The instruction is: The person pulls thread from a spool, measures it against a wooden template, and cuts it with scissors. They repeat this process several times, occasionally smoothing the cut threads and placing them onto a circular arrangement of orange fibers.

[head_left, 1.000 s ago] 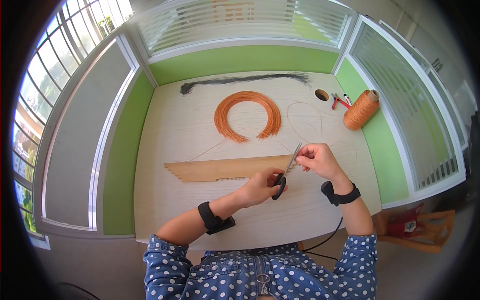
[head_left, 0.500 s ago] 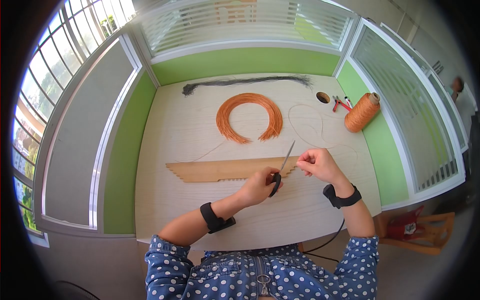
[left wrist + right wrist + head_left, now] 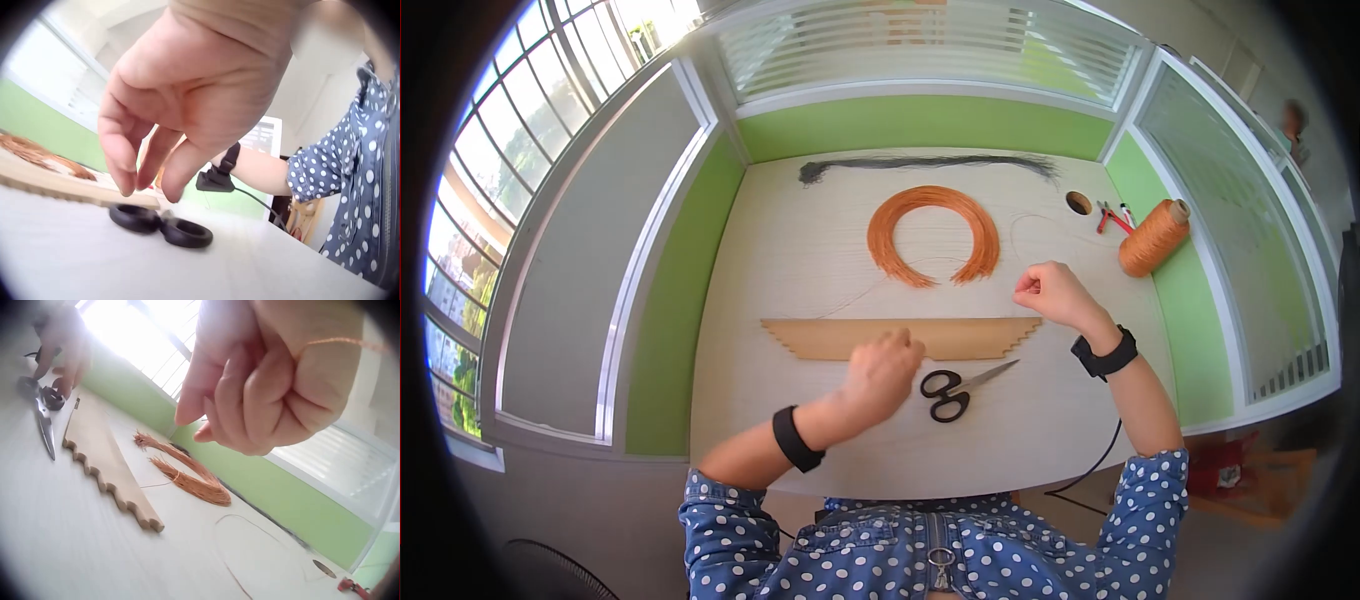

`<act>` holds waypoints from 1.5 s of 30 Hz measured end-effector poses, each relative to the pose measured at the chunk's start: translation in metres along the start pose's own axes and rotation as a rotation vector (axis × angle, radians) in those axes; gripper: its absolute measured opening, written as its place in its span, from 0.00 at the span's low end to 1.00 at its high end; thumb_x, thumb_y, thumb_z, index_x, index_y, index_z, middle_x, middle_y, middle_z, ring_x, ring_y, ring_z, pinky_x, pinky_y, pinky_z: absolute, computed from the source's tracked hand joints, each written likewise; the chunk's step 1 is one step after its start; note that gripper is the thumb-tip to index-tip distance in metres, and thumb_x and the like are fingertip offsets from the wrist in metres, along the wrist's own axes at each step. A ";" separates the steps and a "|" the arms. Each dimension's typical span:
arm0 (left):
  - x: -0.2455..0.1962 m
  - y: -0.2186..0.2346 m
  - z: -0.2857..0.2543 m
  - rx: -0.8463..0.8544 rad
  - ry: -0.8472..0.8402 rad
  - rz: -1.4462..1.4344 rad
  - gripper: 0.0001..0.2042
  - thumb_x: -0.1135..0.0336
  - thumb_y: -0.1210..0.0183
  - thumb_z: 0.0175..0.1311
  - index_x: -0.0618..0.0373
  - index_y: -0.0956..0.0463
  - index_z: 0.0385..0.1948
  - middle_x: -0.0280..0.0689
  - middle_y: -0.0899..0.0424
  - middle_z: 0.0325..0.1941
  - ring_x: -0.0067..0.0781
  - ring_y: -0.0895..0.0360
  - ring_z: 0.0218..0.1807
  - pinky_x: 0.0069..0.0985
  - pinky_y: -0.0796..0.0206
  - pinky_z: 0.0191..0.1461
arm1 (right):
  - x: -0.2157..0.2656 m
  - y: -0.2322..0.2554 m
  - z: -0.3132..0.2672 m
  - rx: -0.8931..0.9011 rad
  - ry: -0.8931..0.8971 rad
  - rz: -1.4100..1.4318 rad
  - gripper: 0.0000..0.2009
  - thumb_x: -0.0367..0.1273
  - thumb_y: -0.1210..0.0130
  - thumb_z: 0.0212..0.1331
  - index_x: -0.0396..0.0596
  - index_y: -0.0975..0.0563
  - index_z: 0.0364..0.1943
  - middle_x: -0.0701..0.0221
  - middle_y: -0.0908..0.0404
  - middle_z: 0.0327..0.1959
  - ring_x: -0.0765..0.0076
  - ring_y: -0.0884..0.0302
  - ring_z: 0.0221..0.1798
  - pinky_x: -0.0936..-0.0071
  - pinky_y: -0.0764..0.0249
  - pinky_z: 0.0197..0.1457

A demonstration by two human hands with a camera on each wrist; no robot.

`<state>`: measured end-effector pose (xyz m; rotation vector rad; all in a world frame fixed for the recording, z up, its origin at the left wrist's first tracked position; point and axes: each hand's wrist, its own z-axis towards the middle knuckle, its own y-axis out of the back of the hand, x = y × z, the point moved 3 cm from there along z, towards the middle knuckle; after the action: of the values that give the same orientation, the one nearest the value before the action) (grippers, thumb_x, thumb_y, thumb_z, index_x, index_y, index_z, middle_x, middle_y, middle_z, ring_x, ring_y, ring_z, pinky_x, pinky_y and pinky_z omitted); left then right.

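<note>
Black-handled scissors lie on the table in front of the toothed wooden board, blades pointing right. Just above and left of their handles hovers my left hand, its fingers loosely bent and holding nothing. In the left wrist view the fingertips hang over the black finger loops. My right hand is raised beyond the board's right end, fingers curled in a pinch. An orange thread runs out of the back of that fist in the right wrist view; the pinched end is hidden by the fingers.
A horseshoe-shaped bundle of orange cord lies behind the board. Farther back stretches a dark wire bundle. At right are a cone of orange thread, red-handled pliers and a table hole. Green-based partitions enclose the table.
My left hand has let go of the scissors, which now lie on the table, and has drawn back to the left. My right hand stays pinched and has risen slightly away from the board.
</note>
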<state>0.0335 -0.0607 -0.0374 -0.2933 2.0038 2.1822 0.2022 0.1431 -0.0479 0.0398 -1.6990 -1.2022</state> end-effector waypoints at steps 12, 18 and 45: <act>0.138 0.031 0.029 0.218 0.298 0.085 0.04 0.69 0.44 0.51 0.58 0.22 0.24 0.41 0.21 0.31 0.42 0.24 0.38 0.33 0.32 0.41 | -0.001 -0.027 0.039 0.165 -0.075 -0.331 0.07 0.31 0.41 0.37 0.40 0.21 0.20 0.56 0.21 0.23 0.54 0.21 0.29 0.66 0.26 0.36; 0.132 0.016 0.039 0.291 0.127 0.280 0.05 0.70 0.44 0.49 0.62 0.23 0.21 0.45 0.21 0.29 0.44 0.23 0.35 0.35 0.31 0.38 | 0.000 -0.023 0.041 0.206 -0.075 -0.364 0.06 0.28 0.46 0.35 0.40 0.22 0.18 0.53 0.23 0.21 0.51 0.22 0.28 0.65 0.26 0.34; 0.208 0.076 0.180 -0.267 0.408 -0.721 0.04 0.72 0.48 0.53 0.63 0.28 0.24 0.38 0.20 0.24 0.21 0.26 0.22 0.18 0.36 0.23 | -0.033 0.055 0.161 -0.358 -0.122 0.508 0.05 0.28 0.42 0.41 0.42 0.22 0.23 0.70 0.21 0.21 0.83 0.33 0.17 0.82 0.39 0.18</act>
<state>-0.1925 0.1096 -0.0025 -1.3484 1.3970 1.9762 0.1276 0.2988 -0.0300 -0.6567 -1.4480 -1.1102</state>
